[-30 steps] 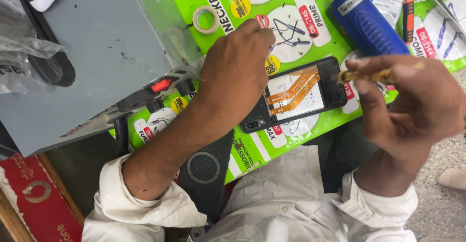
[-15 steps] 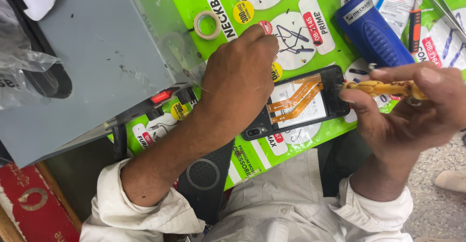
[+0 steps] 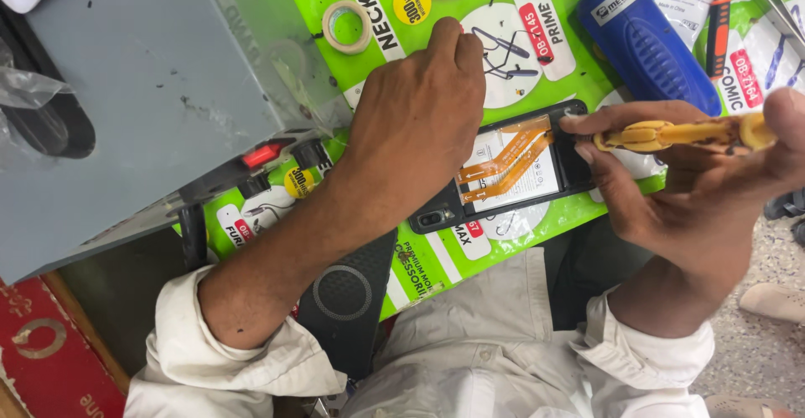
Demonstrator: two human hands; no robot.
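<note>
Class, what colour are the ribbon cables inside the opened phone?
Orange ribbon cables, clearest in the head view.

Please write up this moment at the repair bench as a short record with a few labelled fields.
Surface: green printed mat
Left hand: palm down on the opened phone, pressing its left part
Right hand: holds a yellow-handled tool, tip at the phone's right end
Phone: back cover off, orange flex cables exposed
Nearby: blue case above the right hand; tape roll above the left hand; grey box at left
Clothing: pale sleeves, rolled up
</note>
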